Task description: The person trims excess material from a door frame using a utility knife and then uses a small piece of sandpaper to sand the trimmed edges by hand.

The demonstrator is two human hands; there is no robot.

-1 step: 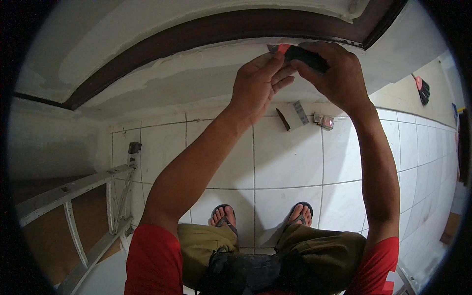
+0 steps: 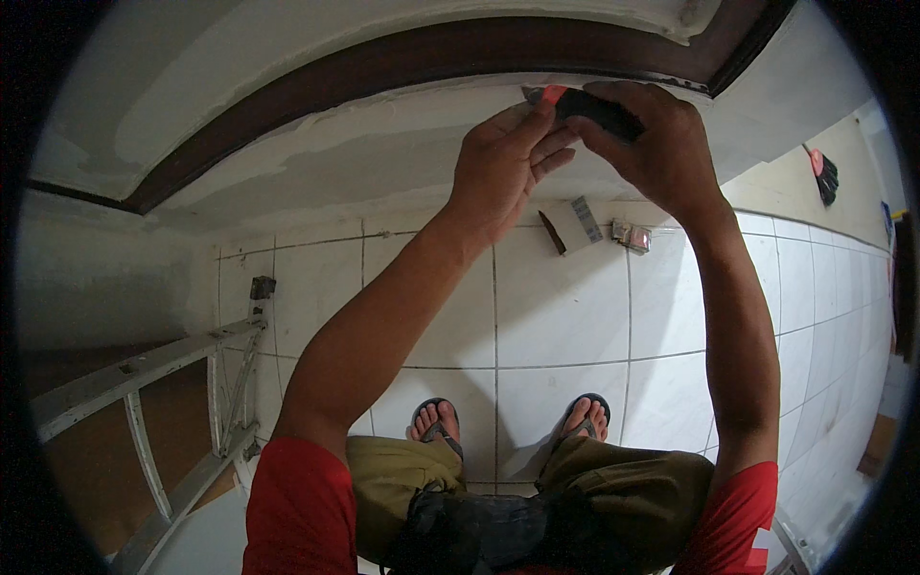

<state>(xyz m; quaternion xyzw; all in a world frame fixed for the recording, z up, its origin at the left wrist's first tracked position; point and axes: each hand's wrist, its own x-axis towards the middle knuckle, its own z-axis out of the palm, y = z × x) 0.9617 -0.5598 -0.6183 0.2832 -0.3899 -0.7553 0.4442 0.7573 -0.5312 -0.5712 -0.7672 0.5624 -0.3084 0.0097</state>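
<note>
Both my hands are raised to the wall, just below a dark wooden frame [image 2: 402,43]. Between them is a black tool [image 2: 602,113] with a red band and a grey tip; its exact kind I cannot make out. My left hand [image 2: 500,158] pinches the red end between thumb and fingers, with the tip pointing left beside the wall. Around the black body curls my right hand [image 2: 661,134], thumb below and fingers above. Part of the tool is hidden by the fingers.
An opened white carton [image 2: 575,228] and a small clear-wrapped pack [image 2: 631,236] lie on the white tiled floor by the wall. A metal ladder [image 2: 144,369] stands at the left. Farther right is a broom head [image 2: 822,176] with black bristles.
</note>
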